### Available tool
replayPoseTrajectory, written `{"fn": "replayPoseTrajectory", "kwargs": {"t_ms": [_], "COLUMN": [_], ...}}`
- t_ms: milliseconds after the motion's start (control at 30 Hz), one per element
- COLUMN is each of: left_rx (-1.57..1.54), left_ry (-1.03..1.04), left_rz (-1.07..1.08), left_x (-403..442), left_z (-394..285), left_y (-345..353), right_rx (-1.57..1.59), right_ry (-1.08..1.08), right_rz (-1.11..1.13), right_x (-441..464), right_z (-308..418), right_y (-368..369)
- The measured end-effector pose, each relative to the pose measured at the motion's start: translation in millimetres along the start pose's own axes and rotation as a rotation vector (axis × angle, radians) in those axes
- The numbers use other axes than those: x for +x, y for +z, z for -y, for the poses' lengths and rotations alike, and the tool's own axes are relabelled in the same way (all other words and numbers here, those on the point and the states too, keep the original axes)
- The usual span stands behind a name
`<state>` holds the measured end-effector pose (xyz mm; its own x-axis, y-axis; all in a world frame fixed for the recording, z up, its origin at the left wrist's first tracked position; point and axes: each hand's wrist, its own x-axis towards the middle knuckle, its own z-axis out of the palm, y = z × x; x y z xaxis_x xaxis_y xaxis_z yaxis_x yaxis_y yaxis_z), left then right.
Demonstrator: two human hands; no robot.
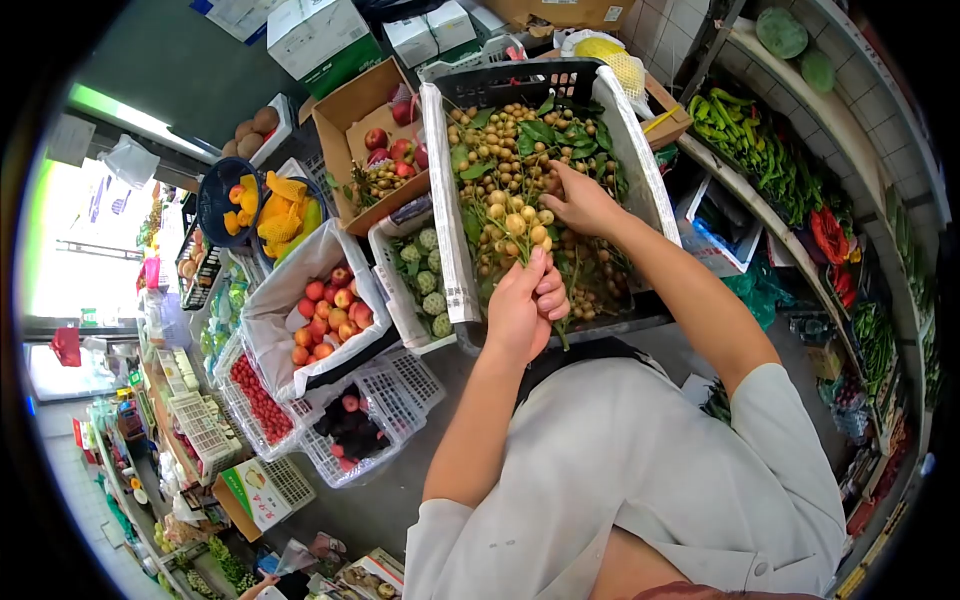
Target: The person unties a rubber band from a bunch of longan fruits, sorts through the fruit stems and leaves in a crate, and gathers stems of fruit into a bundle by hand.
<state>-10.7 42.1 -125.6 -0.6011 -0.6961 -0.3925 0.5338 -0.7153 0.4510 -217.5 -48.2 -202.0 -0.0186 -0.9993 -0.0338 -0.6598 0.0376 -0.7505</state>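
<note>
My left hand (525, 310) is closed round the green stems of a bunch of small round yellow-brown fruit (515, 222), which look like longans or wampees. This bunch lies over a black crate (465, 338) heaped with more of the same fruit (500, 130) and green leaves (540, 132). At the upper right of the bunch is my right hand (585, 200), its fingers and thumb bent inward among the fruit. Whatever lies between those fingertips is mostly hidden.
Left of the crate stand custard apples (430, 270), a cardboard box (335, 130) with red fruit, and a lined crate (262, 330) of peach-like fruit. Green peppers (740, 140) fill a shelf at right. Cartons (315, 40) stand at the back.
</note>
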Motion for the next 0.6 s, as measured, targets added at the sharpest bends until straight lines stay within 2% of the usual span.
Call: {"fn": "replayPoseTrajectory", "kwargs": {"t_ms": [33,167,233,267,333,400,467,533,600], "left_rx": [-0.006,-0.013,-0.013,-0.011,0.010,0.037,0.035,0.032,0.025], "left_ry": [-0.006,-0.007,-0.010,-0.009,-0.019,-0.040,-0.017,-0.022,-0.017], "left_rz": [-0.004,-0.007,-0.012,-0.017,-0.021,-0.027,0.017,0.026,0.034], "left_x": [0,0,0,0,0,-1,1,3,5], "left_z": [0,0,0,0,-1,-1,-1,0,1], "left_y": [0,-1,0,0,2,1,0,-3,-6], "right_rx": [-0.007,-0.171,-0.257,-0.254,-0.277,-0.254,-0.236,-0.196,-0.086], "right_ry": [0.100,0.098,-0.006,0.000,0.039,0.042,-0.045,-0.029,-0.054], "right_rz": [0.074,0.170,0.096,0.092,-0.071,-0.064,0.025,-0.047,-0.216], "right_x": [-1,0,-2,-2,-6,-2,0,-5,-5], "right_z": [12,7,2,0,1,-6,-8,1,9], "right_y": [-8,-9,-6,-2,9,11,5,-2,-13]}}
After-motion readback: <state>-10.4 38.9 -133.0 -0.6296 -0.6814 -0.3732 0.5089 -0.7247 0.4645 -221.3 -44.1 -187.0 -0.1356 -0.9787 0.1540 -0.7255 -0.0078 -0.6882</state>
